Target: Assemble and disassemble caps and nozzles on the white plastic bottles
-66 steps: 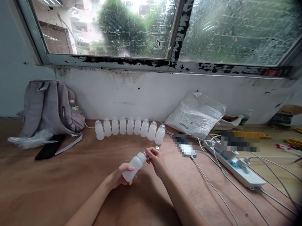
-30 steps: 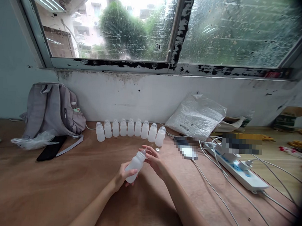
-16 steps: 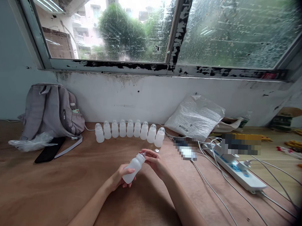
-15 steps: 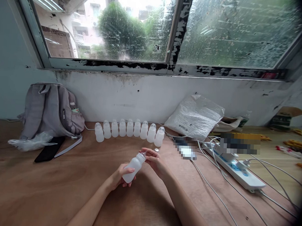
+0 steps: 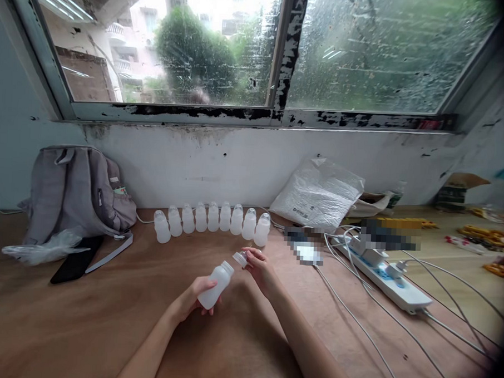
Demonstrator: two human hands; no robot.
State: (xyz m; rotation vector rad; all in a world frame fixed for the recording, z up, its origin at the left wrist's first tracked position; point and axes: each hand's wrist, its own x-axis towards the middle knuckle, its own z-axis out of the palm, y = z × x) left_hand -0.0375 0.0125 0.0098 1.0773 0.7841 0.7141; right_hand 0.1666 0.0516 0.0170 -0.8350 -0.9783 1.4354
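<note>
My left hand (image 5: 198,294) is closed around a frosted white baby bottle (image 5: 216,284). The bottle tilts to the upper right, and its neck is uncovered. In the fingertips of my right hand (image 5: 262,272) is a clear bottle nipple with its collar (image 5: 240,259). A small gap separates this nipple piece from the bottle's mouth. Beyond my hands, a curved row of several similar bottles (image 5: 213,218) stands upright on the wooden table (image 5: 116,317), each with a clear top.
A grey backpack (image 5: 78,192) leans at the left, with a crumpled plastic bag (image 5: 44,248) and a flat black item (image 5: 75,262) before it. A silvery bubble mailer (image 5: 318,192) rests against the wall. On the right lie a power strip (image 5: 402,289) and several white cables.
The nipple piece has come off the bottle's neck, drawn up and right by my right hand. My left hand and the bottle have shifted slightly left. The whole view has moved a little.
</note>
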